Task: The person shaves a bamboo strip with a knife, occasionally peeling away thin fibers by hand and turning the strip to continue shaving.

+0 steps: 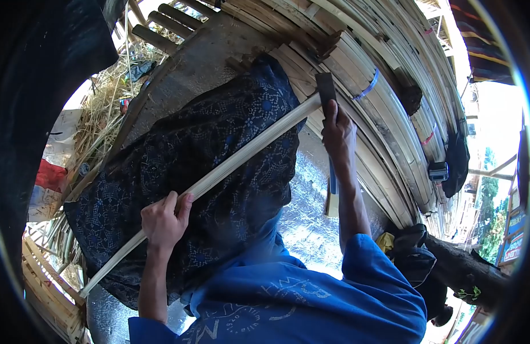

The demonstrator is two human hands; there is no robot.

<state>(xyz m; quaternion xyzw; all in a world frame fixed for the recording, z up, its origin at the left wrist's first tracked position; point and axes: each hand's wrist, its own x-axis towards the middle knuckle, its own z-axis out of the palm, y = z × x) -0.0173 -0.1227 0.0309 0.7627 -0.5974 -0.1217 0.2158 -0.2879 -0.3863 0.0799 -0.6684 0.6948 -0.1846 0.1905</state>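
A stack of long pale split-bamboo slats [385, 109] fills the upper right, crowding the space beyond the knife. The dark blue patterned cloth [190, 172] covers the lap, with the long pale bamboo strip [230, 163] lying diagonally across it. The left hand [163, 221] is wrapped tight around the strip's lower half. The right hand [338, 135] grips a dark flat-bladed knife [326, 87], its blade meeting the strip's upper end

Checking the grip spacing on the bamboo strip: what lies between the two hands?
In the head view, only the bare bamboo strip runs between the left hand and right hand, lying across dark patterned cloth.
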